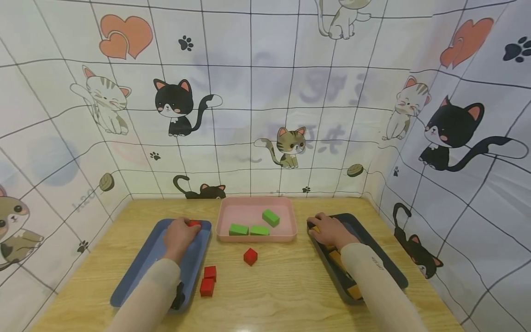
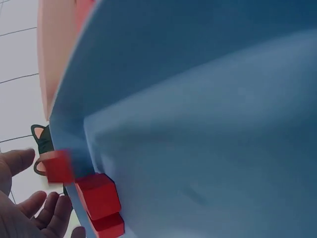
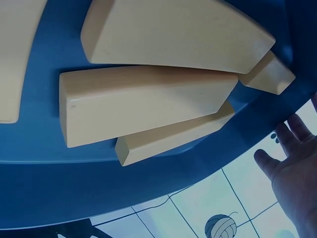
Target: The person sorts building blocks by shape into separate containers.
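Observation:
Over the far end of the blue tray (image 1: 145,265), my left hand (image 1: 179,237) has its thumb and fingers spread apart. A blurred red block (image 2: 58,167) hangs in the air just past those fingertips in the left wrist view. Below it, two red blocks (image 2: 99,196) lie in that tray's corner. My right hand (image 1: 329,231) is at the far left corner of the dark tray (image 1: 398,276). In the right wrist view its fingers are extended and hold nothing, beside the tray's rim. Several yellow wooden blocks (image 3: 148,101) of different lengths lie in this tray.
A pink tray (image 1: 257,238) with three green blocks (image 1: 271,218) stands at the back between the two trays. One red block (image 1: 250,257) sits on the table in front of it. Two more red blocks (image 1: 207,287) lie beside the blue tray. A patterned curtain (image 1: 249,92) hangs behind.

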### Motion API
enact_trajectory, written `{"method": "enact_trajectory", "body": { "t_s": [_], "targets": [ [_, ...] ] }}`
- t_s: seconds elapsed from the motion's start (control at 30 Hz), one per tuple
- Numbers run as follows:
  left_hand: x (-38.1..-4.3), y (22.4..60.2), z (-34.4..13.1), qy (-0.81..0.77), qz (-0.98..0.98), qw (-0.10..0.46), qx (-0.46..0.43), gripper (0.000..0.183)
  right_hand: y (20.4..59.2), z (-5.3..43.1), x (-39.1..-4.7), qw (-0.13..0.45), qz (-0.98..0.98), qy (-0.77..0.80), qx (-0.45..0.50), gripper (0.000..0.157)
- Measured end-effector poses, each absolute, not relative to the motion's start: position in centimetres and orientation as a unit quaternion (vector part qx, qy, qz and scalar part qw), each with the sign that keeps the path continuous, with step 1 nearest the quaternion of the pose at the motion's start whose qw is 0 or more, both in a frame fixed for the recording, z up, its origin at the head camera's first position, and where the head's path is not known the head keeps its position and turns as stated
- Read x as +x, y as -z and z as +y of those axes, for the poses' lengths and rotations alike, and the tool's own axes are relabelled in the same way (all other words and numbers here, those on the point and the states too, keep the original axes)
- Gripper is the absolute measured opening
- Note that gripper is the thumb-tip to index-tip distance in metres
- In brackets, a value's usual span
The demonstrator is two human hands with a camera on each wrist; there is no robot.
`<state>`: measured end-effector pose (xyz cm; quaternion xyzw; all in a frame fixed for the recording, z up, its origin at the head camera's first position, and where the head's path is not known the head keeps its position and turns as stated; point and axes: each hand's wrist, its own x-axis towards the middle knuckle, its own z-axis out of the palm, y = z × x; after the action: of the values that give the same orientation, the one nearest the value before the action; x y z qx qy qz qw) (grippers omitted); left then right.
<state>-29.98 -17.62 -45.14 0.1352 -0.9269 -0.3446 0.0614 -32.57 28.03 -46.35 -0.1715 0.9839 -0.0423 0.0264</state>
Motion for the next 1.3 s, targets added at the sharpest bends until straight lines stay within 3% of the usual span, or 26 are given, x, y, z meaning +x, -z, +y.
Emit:
{"method": "enact_trajectory", "body": {
  "t_s": [0.17, 1.3],
  "targets": [
    [-30.0, 45.2, -17.6, 0.346, -0.929, 0.048, 0.126, 0.064, 46.2, 28.0, -32.6, 0.028, 0.982, 0.042, -0.18, 0.048],
    [-29.0, 43.6, -12.1, 0.379, -0.923, 0.067, 0.021, 0.058, 46.6, 28.2, -32.6, 0.027, 0.983, 0.048, -0.177, 0.047]
  ]
}}
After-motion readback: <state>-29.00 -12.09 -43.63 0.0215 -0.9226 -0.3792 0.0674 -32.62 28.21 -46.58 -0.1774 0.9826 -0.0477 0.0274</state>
